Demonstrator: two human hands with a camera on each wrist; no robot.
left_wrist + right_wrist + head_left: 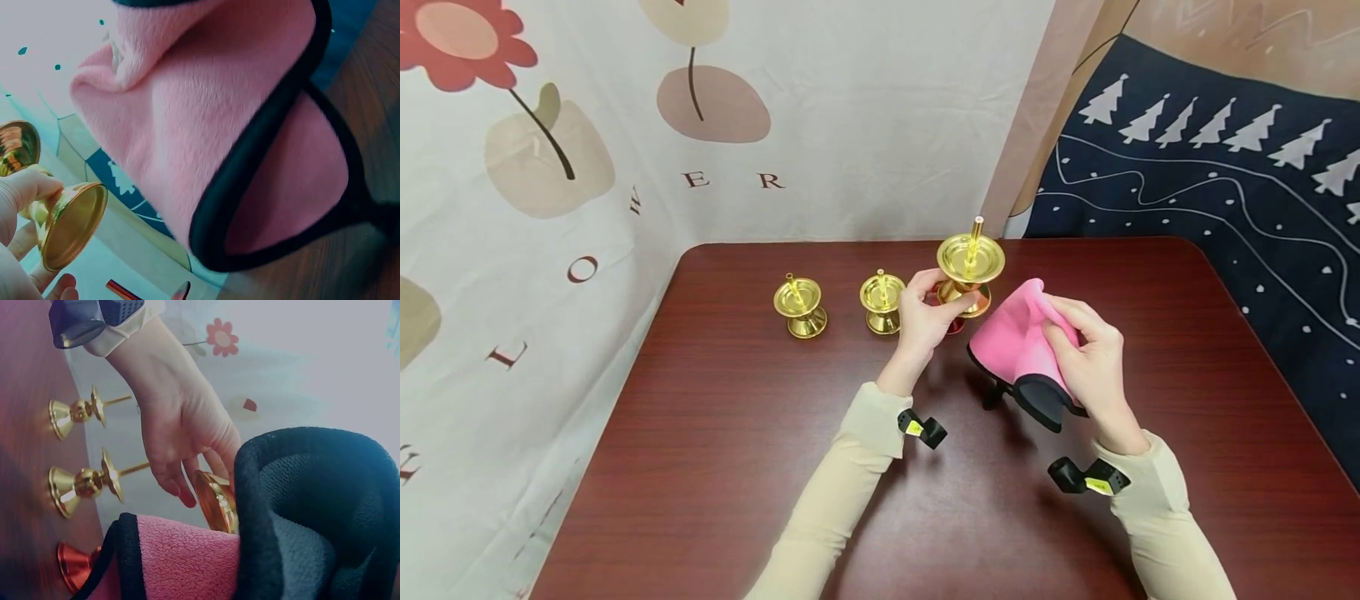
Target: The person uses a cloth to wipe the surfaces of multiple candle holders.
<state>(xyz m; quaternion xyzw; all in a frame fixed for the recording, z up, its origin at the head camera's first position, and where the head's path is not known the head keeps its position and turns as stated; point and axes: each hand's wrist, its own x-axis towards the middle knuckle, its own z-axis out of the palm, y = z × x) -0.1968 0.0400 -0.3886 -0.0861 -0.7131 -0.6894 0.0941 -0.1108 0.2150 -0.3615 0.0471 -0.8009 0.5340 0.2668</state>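
In the head view, the left hand [925,315] pinches the waist of a gold holder [970,260] between thumb and curled fingers, raised above the table [737,467]. The gold holder's long axis runs near upright, spike up. Just to its right, apart from it, a pink cloth [1017,333] hangs from the right hand [1092,357], whose thumb and fingers grip it near the top. So the cloth lies between the gold holder and the right hand; the left hand is nearer the gold holder. Left of it stand one small holder [806,323] and another small holder [882,322].

The left wrist view shows a gap between the gold holder's foot and the cloth.

In the right wrist view, the cloth partly hides the gold holder and a red holder [74,567]; the right hand does not show
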